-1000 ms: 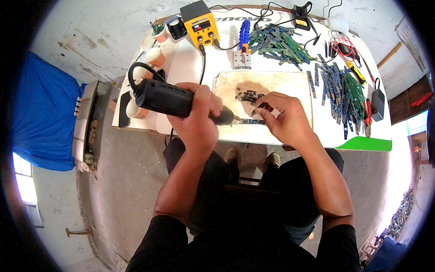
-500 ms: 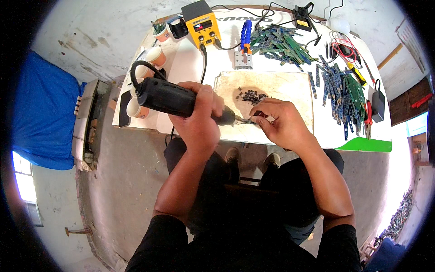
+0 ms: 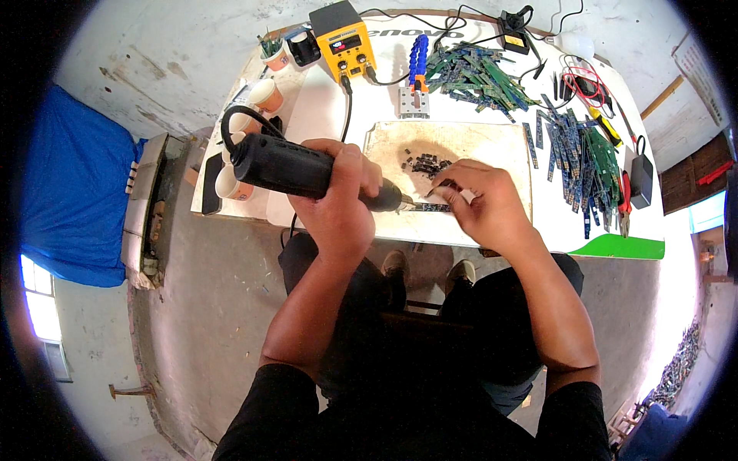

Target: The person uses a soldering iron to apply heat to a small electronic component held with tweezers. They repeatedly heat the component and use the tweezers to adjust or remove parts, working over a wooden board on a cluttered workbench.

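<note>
My left hand (image 3: 338, 188) is wrapped round a black hot air gun (image 3: 284, 165), its metal nozzle (image 3: 404, 202) pointing right, low over the worn board. Just past the nozzle lies a narrow dark circuit board strip (image 3: 432, 207), partly hidden by my right hand (image 3: 480, 201). The fingers of that hand are pinched on a thin dark tool that looks like tweezers (image 3: 440, 189), largely covered by the fingers. Beyond its tip sits a small heap of black chips (image 3: 427, 164) on the stained, cream-coloured work board (image 3: 492, 154).
A yellow soldering station (image 3: 342, 46) stands at the back left, near several paper cups (image 3: 265, 96). Circuit strips are piled at the back (image 3: 480, 77) and right (image 3: 580, 157). Red-handled pliers (image 3: 625, 192) lie at the right edge. A blue flexible arm (image 3: 418, 58) rises from a metal block.
My right hand has shifted slightly right and lifted away from the nozzle, showing more of the circuit strip. My left hand and the hot air gun have barely moved.
</note>
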Available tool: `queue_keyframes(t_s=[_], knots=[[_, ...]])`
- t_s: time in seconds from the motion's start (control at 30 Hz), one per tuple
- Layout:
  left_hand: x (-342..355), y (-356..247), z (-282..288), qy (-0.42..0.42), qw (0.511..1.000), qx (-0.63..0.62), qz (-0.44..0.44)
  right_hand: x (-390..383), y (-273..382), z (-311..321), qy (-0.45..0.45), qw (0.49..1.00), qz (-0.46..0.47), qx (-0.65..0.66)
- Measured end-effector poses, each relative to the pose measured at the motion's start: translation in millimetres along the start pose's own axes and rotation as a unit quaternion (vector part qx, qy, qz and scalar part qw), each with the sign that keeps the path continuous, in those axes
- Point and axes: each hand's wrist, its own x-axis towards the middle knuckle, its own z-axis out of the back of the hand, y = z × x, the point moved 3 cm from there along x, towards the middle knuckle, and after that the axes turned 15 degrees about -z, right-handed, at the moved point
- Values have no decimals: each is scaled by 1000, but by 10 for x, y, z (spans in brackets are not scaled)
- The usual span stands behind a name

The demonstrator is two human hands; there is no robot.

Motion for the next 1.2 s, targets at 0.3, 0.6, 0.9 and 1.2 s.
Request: queue_keyframes(t_s=[0.3,0.6,0.9,1.2], knots=[[-23,46,-12,5,1000,12,9,-3,-69,93,-2,995,-98,27],[-29,49,-35,6,1000,0,13,-29,-89,10,47,994,-91,28],[-21,31,-35,10,1000,14,13,-28,-83,-2,55,995,-81,15],[-24,20,-39,33,999,33,12,-24,-64,-10,57,996,-63,-3]])
